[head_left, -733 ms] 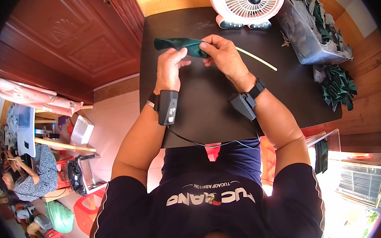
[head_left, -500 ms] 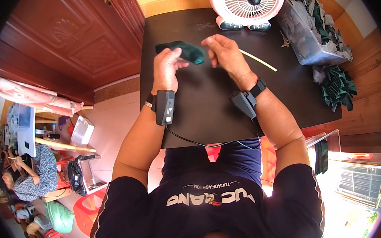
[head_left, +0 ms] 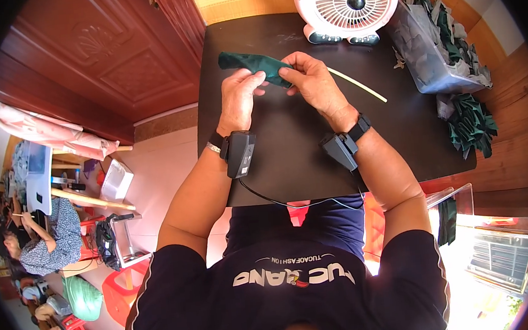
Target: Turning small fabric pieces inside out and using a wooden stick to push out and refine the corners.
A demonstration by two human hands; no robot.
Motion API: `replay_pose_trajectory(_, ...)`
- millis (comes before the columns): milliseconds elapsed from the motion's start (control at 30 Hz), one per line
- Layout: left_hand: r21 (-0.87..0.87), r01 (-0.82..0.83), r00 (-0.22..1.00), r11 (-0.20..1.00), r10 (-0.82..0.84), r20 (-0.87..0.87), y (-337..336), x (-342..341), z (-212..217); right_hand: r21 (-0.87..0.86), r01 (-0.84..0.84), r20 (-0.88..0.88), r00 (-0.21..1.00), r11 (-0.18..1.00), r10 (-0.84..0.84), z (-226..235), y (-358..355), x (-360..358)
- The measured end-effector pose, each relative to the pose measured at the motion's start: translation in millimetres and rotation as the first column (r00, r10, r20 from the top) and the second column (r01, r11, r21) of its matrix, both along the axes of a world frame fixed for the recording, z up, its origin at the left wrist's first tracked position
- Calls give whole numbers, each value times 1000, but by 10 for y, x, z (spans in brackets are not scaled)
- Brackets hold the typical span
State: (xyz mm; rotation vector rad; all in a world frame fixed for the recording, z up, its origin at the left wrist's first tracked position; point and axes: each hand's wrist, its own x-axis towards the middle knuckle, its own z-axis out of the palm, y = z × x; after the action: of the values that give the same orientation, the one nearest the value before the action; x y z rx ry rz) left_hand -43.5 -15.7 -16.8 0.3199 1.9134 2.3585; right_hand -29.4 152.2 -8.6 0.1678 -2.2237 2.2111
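A dark green cloth piece (head_left: pixel 250 64) is stretched over the black table (head_left: pixel 288 157), its free end pointing far left. My left hand (head_left: pixel 240 95) pinches its underside near the middle. My right hand (head_left: pixel 313 80) grips its right end, where a thin pale stick (head_left: pixel 360 86) comes out and lies across the table toward the right. Both wrists carry black strapped devices.
A white desk fan (head_left: pixel 350 3) stands at the table's far edge. A clear bin (head_left: pixel 431 46) stuffed with green and grey cloth sits at the right, with a heap of green pieces (head_left: pixel 471 124) beside it. Other people sit at the lower left, on the pink floor.
The cloth piece has shifted left and stretched out longer between my hands. My hands stay close together over the table's far half.
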Motion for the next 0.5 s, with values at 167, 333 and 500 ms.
replay_pose_trajectory(167,-94,19,999,995,-24,-48,3,-38,-65,-86,66,5,998,994,-65,-5,-23,8)
replay_pose_trajectory(333,-232,0,977,973,-49,-207,20,-48,-127,29,234,23,972,972,-235,1,115,-80)
replay_pose_trajectory(500,-42,-110,993,993,111,28,-129,-63,-4,-30,489,-170,857,872,-487,79,563,-249)
